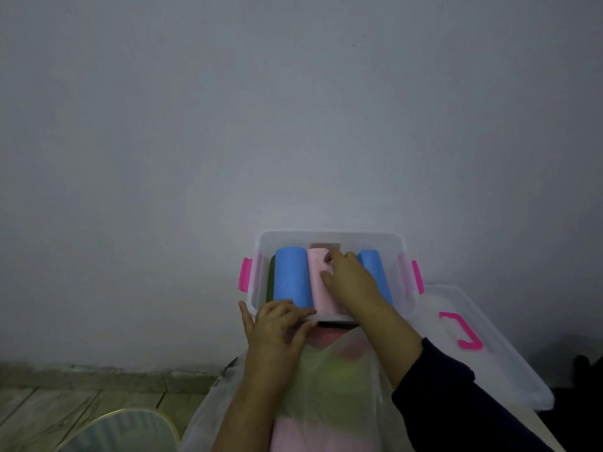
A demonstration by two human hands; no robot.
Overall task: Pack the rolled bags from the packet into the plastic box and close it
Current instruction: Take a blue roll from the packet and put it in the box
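**packrat_02:** ok where are we at? biggest stuff first pls

**binlurker:** Big grey wall (pixel 293 109) fills most of the view, box is pushed right up near it. Then the packet (pixel 326 386), a thin see-through bag, lies nearest the person w/ pink and green rolls showing through it. The lid (pixel 489 337) is off, lying just to the right of the box, pink latch piece on it. Plastic box (pixel 329 238) sits just beyond the packet, pink clips on both short sides.

**packrat_02:** and inside?

**binlurker:** Rolls lie side by side, long axis running away from the person toward the wall. Blue roll (pixel 290 275) left, pink roll (pixel 318 282) middle, another blue roll (pixel 372 265) right, a sliver of green at the far left wall.

**packrat_02:** hands?

**binlurker:** Right hand (pixel 349 282) is in the box, fingers curled over the pink roll, looks like it's seating it, thumb side against it. Left hand (pixel 280 324) grips the box's near rim, steadying it imo.

**packrat_02:** room left?

**binlurker:** Tight. Row looks nearly wall to wall, can't tell what gap is under the right hand. Next rolls are in the packet, directly below both hands, so either one reaches. Lid's nearer the right hand tho.
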